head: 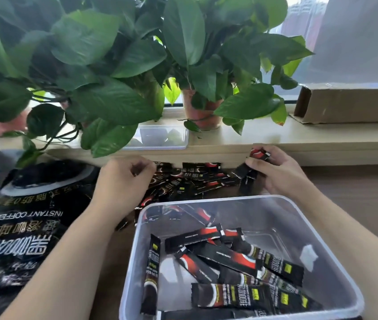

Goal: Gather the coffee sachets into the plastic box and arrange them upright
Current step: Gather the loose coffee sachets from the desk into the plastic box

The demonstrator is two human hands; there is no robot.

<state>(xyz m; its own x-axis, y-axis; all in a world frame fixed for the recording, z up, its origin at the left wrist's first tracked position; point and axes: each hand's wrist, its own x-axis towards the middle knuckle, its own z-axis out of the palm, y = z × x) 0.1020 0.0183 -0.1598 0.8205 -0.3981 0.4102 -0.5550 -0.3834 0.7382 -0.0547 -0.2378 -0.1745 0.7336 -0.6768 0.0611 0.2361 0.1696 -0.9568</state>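
A clear plastic box (pixel 321 236) stands near me on the wooden table, with several black and red coffee sachets (pixel 229 257) lying flat and crossed inside it; one leans against its left wall. Beyond the box a loose pile of sachets (pixel 190 179) lies against the sill's edge. My right hand (pixel 275 172) grips a few sachets (pixel 258 154) at the pile's right end, lifted slightly. My left hand (pixel 123 181) has curled fingers at the pile's left edge; what its fingertips hold is hidden.
A big black instant coffee bag (pixel 28 218) lies open at the left. Potted plants (pixel 201 112) and a small clear container (pixel 162 137) stand on the sill behind. A cardboard box (pixel 349 102) lies at the back right.
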